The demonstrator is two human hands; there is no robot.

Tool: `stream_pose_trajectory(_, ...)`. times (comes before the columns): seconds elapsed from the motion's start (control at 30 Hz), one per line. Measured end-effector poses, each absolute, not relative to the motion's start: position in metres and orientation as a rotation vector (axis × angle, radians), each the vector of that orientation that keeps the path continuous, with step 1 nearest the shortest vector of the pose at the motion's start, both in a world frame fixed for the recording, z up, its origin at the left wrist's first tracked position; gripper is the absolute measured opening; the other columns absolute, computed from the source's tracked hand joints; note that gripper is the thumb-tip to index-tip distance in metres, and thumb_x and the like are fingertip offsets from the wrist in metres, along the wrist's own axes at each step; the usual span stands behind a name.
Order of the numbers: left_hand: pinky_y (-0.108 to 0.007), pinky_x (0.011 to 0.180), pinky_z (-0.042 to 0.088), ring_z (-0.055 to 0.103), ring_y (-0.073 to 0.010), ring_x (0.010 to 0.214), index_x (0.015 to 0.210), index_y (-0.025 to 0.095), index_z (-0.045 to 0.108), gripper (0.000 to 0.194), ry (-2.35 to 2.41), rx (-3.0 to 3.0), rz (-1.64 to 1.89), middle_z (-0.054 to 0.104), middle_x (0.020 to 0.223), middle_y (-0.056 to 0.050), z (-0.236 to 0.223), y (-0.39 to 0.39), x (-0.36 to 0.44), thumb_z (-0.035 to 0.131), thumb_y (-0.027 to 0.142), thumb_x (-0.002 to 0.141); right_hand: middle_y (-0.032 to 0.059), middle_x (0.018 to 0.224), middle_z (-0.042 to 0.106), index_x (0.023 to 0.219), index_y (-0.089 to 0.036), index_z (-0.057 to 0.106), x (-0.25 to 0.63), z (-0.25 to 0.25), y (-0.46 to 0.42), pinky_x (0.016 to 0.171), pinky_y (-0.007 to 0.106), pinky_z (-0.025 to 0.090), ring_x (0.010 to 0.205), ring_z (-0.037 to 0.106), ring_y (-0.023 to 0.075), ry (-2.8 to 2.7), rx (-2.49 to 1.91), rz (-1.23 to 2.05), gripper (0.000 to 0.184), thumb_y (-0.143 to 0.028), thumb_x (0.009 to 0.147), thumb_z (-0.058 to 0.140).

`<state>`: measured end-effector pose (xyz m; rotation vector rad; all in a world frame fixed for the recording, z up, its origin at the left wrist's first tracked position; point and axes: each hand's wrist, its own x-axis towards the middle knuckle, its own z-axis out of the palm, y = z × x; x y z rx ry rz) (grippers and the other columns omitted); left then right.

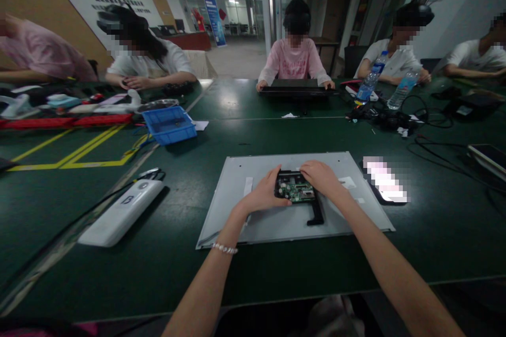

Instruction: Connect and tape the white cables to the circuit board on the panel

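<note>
A grey metal panel [276, 221] lies flat on the dark green table [253, 131] in front of me. On its middle sits a small green circuit board [295, 189] in a black frame, with a black strip running down from it. My left hand [264, 194] grips the board's left edge, fingers curled around it. My right hand [322, 178] curls over the board's top right corner. A bead bracelet is on my left wrist.
A white power bank [122, 211] with a cable lies to the left. A phone [384, 183] sits right of the panel. A blue bin [169, 125], water bottles [370, 83], tangled cables [389, 116] and several seated people line the far side.
</note>
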<state>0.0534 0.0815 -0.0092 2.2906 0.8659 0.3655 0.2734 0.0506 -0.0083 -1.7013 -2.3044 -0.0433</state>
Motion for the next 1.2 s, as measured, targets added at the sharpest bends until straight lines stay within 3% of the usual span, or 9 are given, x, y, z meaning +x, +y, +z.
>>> stream_pose_trajectory(0.27,-0.051,0.109,0.021,0.020,-0.0360,0.135,0.144,0.012,0.000,0.112,0.891,2.273,0.360,0.016,0.148,-0.020,-0.009,0.081,0.053,0.069,0.047,0.062,0.0071,0.098,0.067,0.097,-0.018,0.066,0.281,-0.015,0.052,0.085,0.028,0.042,0.095,0.058,0.0174,-2.172,-1.672,0.137,0.024,-0.022,0.090,0.043)
stream_pose_trajectory(0.7,-0.049,0.110,0.021,0.021,-0.0348,0.135,0.144,0.011,0.003,0.111,0.928,2.266,0.336,0.017,0.148,-0.021,-0.003,0.078,0.054,0.070,0.045,0.063,0.0066,0.098,0.066,0.094,-0.018,0.068,0.276,-0.021,0.059,0.084,0.028,0.041,0.093,0.057,0.0179,-2.127,-1.687,0.128,0.021,-0.019,0.088,0.048)
stream_pose_trajectory(1.0,-0.052,0.109,0.022,0.022,-0.0360,0.135,0.144,0.013,-0.001,0.114,0.892,2.255,0.404,0.017,0.148,-0.020,-0.007,0.079,0.055,0.071,0.043,0.061,0.0067,0.100,0.066,0.095,-0.018,0.067,0.274,-0.021,0.055,0.087,0.027,0.041,0.096,0.057,0.0172,-2.078,-1.696,0.115,0.024,-0.019,0.089,0.044)
stream_pose_trajectory(1.2,-0.052,0.111,0.018,0.015,-0.0350,0.137,0.144,0.017,-0.008,0.116,0.848,2.290,0.428,0.009,0.150,-0.017,-0.001,0.077,0.055,0.071,0.039,0.062,0.0068,0.104,0.066,0.099,-0.018,0.067,0.280,-0.008,0.051,0.091,0.028,0.040,0.101,0.057,0.0172,-2.026,-1.726,0.129,0.026,-0.020,0.089,0.043)
